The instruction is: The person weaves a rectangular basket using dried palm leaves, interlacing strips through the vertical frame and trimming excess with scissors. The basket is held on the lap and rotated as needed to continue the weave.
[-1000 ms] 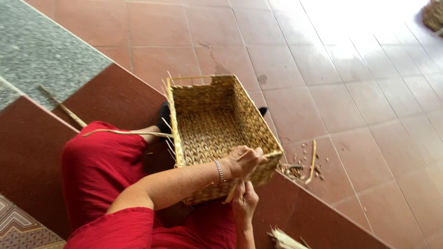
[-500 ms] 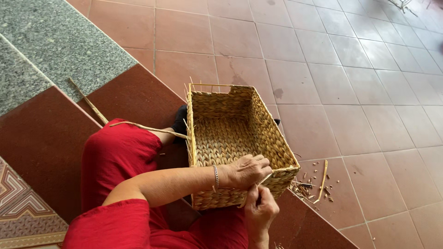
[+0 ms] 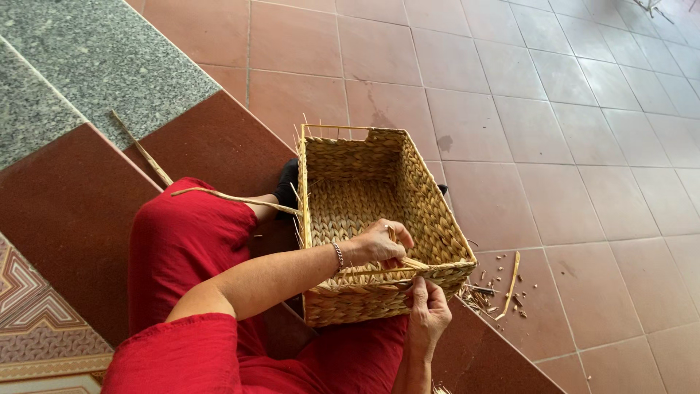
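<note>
Terracotta floor tiles fill the background, with a grey speckled stone slab at the upper left and dark red steps below it. On the step, resting against the person's red-clad lap, sits a rectangular woven basket, its open top facing up and loose straw ends poking from its rim. The left hand reaches over the near rim, fingers closed around a thin straw strand that runs along that rim; a bracelet circles the wrist. The right hand comes up from below and pinches the outside of the near rim just under the left hand. Straw scraps lie on the tiles just right of the basket. A long reed lies across the left knee, touching the basket's left wall.
</note>
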### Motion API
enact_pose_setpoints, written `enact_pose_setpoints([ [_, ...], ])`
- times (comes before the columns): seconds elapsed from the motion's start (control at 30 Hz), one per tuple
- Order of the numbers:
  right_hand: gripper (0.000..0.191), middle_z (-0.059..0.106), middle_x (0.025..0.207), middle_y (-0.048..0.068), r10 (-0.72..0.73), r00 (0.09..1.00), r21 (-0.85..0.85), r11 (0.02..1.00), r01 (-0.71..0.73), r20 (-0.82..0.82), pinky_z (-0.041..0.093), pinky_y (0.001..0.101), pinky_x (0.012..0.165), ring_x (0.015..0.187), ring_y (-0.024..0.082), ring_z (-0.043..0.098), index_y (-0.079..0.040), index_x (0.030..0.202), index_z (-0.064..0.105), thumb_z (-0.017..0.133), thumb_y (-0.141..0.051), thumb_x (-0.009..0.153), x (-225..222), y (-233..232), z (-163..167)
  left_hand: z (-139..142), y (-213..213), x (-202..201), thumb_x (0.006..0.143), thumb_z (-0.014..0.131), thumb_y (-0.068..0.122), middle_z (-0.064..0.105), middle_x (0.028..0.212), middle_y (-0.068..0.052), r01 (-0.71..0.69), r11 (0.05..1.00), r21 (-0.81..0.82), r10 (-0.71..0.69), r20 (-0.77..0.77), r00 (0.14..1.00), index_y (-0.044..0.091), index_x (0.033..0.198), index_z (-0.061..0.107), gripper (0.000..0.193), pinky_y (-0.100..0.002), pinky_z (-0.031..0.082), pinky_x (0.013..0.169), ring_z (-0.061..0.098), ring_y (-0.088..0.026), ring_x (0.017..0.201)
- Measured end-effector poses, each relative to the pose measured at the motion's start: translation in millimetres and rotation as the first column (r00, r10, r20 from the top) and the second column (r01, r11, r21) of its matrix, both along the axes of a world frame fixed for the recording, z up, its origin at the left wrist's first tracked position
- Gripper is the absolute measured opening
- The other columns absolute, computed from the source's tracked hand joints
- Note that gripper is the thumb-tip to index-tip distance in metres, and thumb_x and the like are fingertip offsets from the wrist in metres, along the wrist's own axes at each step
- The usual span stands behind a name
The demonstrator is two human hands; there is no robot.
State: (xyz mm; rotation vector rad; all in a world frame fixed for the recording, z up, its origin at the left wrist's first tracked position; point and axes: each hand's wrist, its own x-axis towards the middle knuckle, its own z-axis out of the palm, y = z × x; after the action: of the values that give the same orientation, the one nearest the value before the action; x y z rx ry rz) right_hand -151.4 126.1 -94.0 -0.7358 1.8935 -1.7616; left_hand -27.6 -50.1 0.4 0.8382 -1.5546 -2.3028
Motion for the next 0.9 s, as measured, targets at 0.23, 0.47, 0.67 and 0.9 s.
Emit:
enact_pose_setpoints([
  [0.23,0.018,0.069,0.077,0.003,0.001,1.0,-0.043,0.999,-0.002,-0.01,0.049,0.0204,0.061,0.068,0.006,0.06,0.0,0.097,0.071,0.07,-0.017,0.099,7,-4,-1,-10,-20,15,0.079,0.069,-0.008,0.074,0.084,-0.019,-0.03,0.997,0.073,0.035,-0.073,0.997,-0.007,0.098,0.074,0.02,-0.033,0.064,0.059,0.073,-0.019,0.063],
  [0.47,0.018,0.068,0.082,0.001,0.002,0.999,-0.094,0.996,-0.006,-0.048,0.048,0.0207,0.063,0.07,0.005,0.058,0.0,0.1,0.072,0.071,-0.017,0.1,11,-7,-4,-12,-3,3,0.087,0.07,0.006,0.08,0.103,0.002,0.302,0.658,-0.69,-0.226,0.201,0.953,0.022,0.109,0.082,0.03,-0.03,0.057,0.062,0.066,-0.015,0.072],
  [0.67,0.018,0.072,0.085,0.003,-0.047,0.993,-0.022,0.999,0.045,-0.107,0.055,0.0226,0.065,0.074,0.007,0.065,0.0,0.102,0.073,0.069,-0.017,0.099,17,-11,1,-9,-10,6,0.089,0.073,0.029,0.083,0.111,0.004,-0.008,0.195,-0.981,-0.31,-0.069,0.948,0.023,0.107,0.089,0.024,-0.04,0.045,0.074,0.065,-0.019,0.093],
  [0.9,0.023,0.071,0.085,0.0,-0.016,0.992,-0.063,0.998,0.008,-0.126,0.053,0.0207,0.063,0.074,0.004,0.063,-0.003,0.107,0.072,0.061,-0.022,0.102,24,-8,5,-5,9,-16,0.091,0.071,0.05,0.074,0.092,-0.012,0.385,0.74,-0.551,-0.281,0.266,0.922,0.003,0.099,0.076,0.048,-0.033,0.056,0.07,0.069,-0.018,0.083],
])
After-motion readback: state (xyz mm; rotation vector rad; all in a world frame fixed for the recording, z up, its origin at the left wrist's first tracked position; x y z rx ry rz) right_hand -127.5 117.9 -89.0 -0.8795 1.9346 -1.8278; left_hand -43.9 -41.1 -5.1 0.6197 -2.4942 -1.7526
